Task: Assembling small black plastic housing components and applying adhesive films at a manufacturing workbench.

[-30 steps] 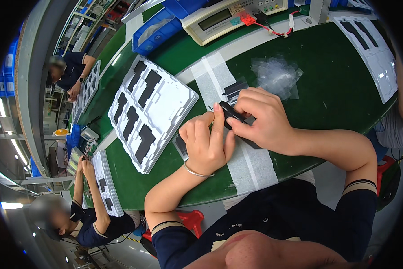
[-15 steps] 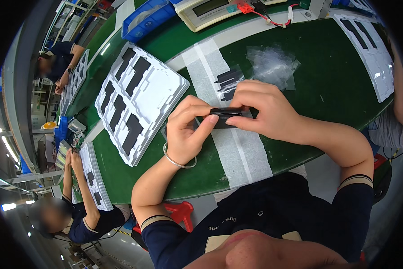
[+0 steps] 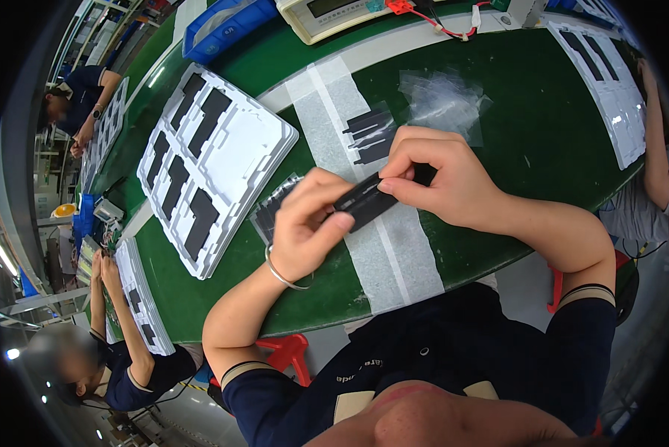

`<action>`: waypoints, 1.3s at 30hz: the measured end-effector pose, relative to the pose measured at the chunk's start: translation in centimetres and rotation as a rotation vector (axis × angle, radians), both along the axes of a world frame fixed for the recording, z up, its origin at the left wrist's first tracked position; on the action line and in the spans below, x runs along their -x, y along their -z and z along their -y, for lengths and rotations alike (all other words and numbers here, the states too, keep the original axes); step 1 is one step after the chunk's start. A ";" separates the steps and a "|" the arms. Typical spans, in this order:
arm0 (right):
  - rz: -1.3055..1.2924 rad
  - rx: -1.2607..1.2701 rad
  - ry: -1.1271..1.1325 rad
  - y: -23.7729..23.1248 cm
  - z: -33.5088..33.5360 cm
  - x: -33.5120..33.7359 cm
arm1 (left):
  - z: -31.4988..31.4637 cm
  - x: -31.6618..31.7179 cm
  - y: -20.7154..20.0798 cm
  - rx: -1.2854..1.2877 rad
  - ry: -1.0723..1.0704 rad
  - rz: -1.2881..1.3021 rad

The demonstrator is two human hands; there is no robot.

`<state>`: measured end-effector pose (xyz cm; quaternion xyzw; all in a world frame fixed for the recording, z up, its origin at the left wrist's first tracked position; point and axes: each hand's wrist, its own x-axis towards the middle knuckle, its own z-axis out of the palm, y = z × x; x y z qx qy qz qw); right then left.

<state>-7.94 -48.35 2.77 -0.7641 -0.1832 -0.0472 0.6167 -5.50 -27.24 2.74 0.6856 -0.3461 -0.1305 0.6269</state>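
A flat black rectangular piece point(image 3: 366, 205) is held tilted above the white paper strip, its right end higher in the picture. My left hand point(image 3: 305, 223) grips its left end between thumb and fingers. At the opposite end, my right hand point(image 3: 442, 175) pinches the upper corner with thumb and forefinger; exactly what lies under those fingertips is hidden. Just beyond my hands, several black strips on clear film point(image 3: 369, 135) rest on the paper strip point(image 3: 323, 112). More dark strips on clear film point(image 3: 267, 208) lie beside my left hand, partly covered by it.
To the left stands a stack of white trays point(image 3: 256, 141) with several black pieces. Clear film sheets point(image 3: 446, 100) are piled farther back. A blue bin point(image 3: 226, 30) and a beige instrument point(image 3: 334, 26) line the far edge. Another white tray point(image 3: 603, 97) sits right. Co-workers sit nearby.
The black piece has turned from nearly level to slanted, showing more of its broad face. My left hand has moved slightly left and down, uncovering the film beside it.
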 end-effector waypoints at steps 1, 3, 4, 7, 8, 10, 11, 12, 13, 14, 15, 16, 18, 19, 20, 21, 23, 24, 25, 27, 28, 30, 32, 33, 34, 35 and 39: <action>-0.001 0.008 -0.006 -0.1 -0.1 0.0 | -0.2 -0.3 0.3 -0.065 0.076 0.126; 0.044 0.023 0.018 -0.2 -0.2 0.0 | -0.3 -0.2 0.4 -0.159 0.034 0.346; 0.042 0.027 0.011 -0.1 -0.1 0.0 | -0.1 0.0 0.3 -0.156 0.027 0.344; 0.162 0.133 0.069 0.1 -0.2 -0.1 | 0.5 0.6 0.3 -0.215 -0.076 0.556; 0.217 0.137 0.088 0.1 -0.4 -0.1 | 0.7 0.7 0.4 -0.212 -0.087 0.616; 0.273 0.150 0.099 0.0 -0.5 0.0 | 0.5 0.7 0.6 -0.223 -0.077 0.690; 0.331 0.161 0.088 0.0 -0.5 0.1 | 0.5 0.8 0.7 -0.216 -0.087 0.688; 0.389 0.172 0.076 0.0 -0.5 0.1 | 0.5 0.9 0.7 -0.226 -0.100 0.707; 0.389 0.180 0.068 0.0 -0.5 0.1 | 0.5 1.1 0.7 -0.237 -0.113 0.725; 0.413 0.193 0.090 0.0 -0.6 0.0 | 0.6 1.1 0.8 -0.230 -0.123 0.722; 0.438 0.205 0.113 0.0 -0.8 0.0 | 0.6 1.2 0.8 -0.251 -0.143 0.726; 0.440 0.212 0.105 0.1 -0.9 0.0 | 0.7 1.2 0.7 -0.272 -0.163 0.732; 0.516 0.198 0.181 0.2 -1.4 -0.2 | 0.7 1.2 0.8 -0.267 -0.185 0.730; 0.517 0.204 0.174 0.3 -1.6 -0.2 | 0.7 1.2 0.9 -0.268 -0.198 0.728; 0.533 0.217 0.222 0.4 -1.8 -0.3 | 0.7 1.2 0.9 -0.262 -0.204 0.726; 0.548 0.229 0.269 0.5 -1.9 -0.3 | 0.7 1.2 0.8 -0.279 -0.209 0.713; 0.549 0.241 0.231 1.0 -2.0 -0.2 | 0.6 1.1 0.6 -0.294 -0.219 0.698; 0.550 0.249 0.199 1.1 -2.0 -0.1 | 0.6 0.8 0.5 -0.300 -0.271 0.741; 0.550 0.254 0.193 0.9 -2.3 0.2 | 0.6 0.6 0.5 -0.305 -0.324 0.783; 0.393 0.237 0.085 0.6 -3.4 1.0 | 0.6 0.4 0.5 -0.302 -0.356 0.725; 0.422 0.299 0.046 0.9 -3.6 1.0 | 0.8 0.2 0.6 -0.287 -0.385 0.766; 0.409 0.321 0.049 0.8 -4.1 1.3 | 0.9 0.0 1.1 -0.271 -0.422 0.828; 0.393 0.343 0.057 0.7 -4.0 1.4 | 0.9 0.1 0.9 -0.281 -0.420 0.798; 0.395 0.387 0.066 0.5 -3.5 1.3 | 0.9 0.1 0.8 -0.293 -0.414 0.770; 0.397 0.430 0.074 0.2 -3.0 1.0 | 0.8 0.0 0.7 -0.290 -0.415 0.767; 0.398 0.434 0.069 -0.2 -2.1 0.7 | 0.5 0.0 0.4 -0.268 -0.396 0.675; 0.431 0.399 0.122 -1.5 0.5 -1.6 | -0.2 0.3 -0.7 -0.365 -0.278 0.259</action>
